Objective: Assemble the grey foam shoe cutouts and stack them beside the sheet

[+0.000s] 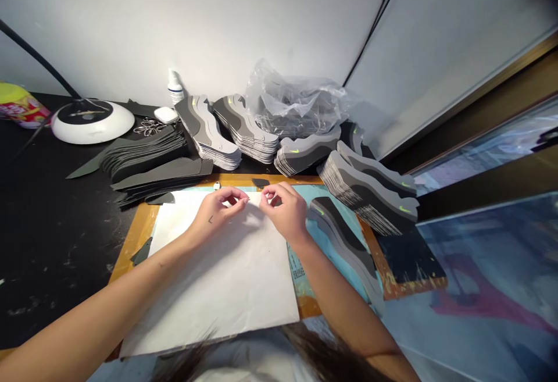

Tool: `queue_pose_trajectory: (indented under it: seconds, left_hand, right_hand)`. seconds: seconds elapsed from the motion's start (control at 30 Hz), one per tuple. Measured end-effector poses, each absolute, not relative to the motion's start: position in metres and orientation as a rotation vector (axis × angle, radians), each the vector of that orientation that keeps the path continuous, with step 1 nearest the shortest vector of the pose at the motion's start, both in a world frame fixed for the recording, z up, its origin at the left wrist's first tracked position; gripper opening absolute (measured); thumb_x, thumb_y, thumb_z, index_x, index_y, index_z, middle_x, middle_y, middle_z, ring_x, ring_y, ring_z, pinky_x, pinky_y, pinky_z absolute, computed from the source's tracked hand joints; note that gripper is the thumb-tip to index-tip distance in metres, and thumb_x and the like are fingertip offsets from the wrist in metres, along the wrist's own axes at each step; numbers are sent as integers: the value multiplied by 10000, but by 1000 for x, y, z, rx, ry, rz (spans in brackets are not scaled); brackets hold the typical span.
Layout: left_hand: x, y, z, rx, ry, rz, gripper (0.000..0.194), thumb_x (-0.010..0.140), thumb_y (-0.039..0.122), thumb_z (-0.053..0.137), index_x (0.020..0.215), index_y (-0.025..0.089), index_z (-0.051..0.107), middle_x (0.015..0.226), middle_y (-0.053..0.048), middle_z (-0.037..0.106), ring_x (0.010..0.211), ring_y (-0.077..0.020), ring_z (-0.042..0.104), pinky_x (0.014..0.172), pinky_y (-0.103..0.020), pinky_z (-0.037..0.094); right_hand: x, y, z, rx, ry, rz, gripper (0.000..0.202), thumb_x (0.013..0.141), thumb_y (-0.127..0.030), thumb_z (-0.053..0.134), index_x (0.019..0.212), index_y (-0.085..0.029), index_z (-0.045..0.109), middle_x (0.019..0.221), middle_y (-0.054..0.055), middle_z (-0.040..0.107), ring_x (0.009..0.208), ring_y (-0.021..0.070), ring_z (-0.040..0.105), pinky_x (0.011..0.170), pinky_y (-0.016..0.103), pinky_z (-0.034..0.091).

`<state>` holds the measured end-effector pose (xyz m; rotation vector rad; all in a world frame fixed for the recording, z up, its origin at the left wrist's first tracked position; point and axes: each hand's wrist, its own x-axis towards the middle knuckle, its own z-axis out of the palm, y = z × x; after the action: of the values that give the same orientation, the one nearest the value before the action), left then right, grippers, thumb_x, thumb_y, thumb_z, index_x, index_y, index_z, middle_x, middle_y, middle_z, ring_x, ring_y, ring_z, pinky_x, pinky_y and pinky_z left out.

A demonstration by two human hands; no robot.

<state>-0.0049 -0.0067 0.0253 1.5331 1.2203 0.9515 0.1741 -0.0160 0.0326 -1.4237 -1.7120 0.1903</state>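
Observation:
Above the far part of a white sheet (226, 271), my left hand (218, 210) has its thumb and forefinger pinched together. Facing it a short gap away, my right hand (288, 210) makes a similar pinch. Anything between the fingertips is too small to make out. Just beyond the hands lies a small dark scrap (260, 182), and a small white bit (217, 185) is near my left hand. Under my right forearm, a grey and black shoe-upper piece (344, 242) with a yellow-green swoosh rests on a light blue sheet (300, 268).
Stacks of grey shoe-upper pieces (209, 138) line the back, with more at the right (370, 190). A clear plastic bag (300, 103) covers some. Dark cut pieces (143, 155) are piled at left, near a white lamp base (93, 126) and a white bottle (175, 88).

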Motion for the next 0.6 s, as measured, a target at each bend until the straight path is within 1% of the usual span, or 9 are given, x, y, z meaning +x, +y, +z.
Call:
queue_pose_trajectory:
  seconds: [0.2, 0.27, 0.4, 0.53, 0.6]
  left_hand:
    - [-1, -7, 27, 1500, 1118, 935, 357, 804, 467, 699, 989, 161, 716, 922, -70, 710, 771, -170, 593, 633, -248, 475]
    - [-2, -7, 28, 1511, 1136, 934, 341, 807, 471, 699, 954, 165, 730, 885, -60, 716, 721, -154, 573, 606, -239, 449]
    - [-5, -6, 28, 1579, 1192, 941, 283, 822, 452, 686, 848, 175, 733, 776, -26, 695, 602, -120, 486, 546, -235, 383]
    - [-7, -8, 29, 1657, 1233, 980, 235, 831, 409, 670, 803, 179, 709, 745, -15, 674, 615, -128, 491, 568, -242, 382]
    - [-7, -9, 29, 1661, 1261, 1007, 214, 828, 381, 666, 778, 174, 688, 745, -18, 671, 624, -133, 500, 578, -245, 384]
  right_hand:
    - [166, -20, 29, -1361, -1771, 329, 66, 801, -229, 618, 778, -225, 679, 775, -28, 662, 591, 87, 610, 604, 203, 449]
    - [166, -21, 29, -1365, -1782, 330, 76, 804, -224, 608, 781, -224, 680, 775, -26, 663, 599, 88, 612, 606, 199, 448]
    - [165, -21, 29, -1391, -1805, 253, 72, 793, -200, 611, 770, -219, 676, 756, -36, 654, 585, 73, 606, 589, 189, 422]
    - [168, -18, 29, -1446, -1802, 69, 95, 794, -191, 591, 738, -222, 662, 735, -42, 644, 553, 64, 583, 550, 202, 378]
    - [174, -15, 32, -1475, -1784, 7, 98, 792, -183, 584, 742, -222, 659, 738, -36, 644, 554, 70, 579, 551, 209, 376]
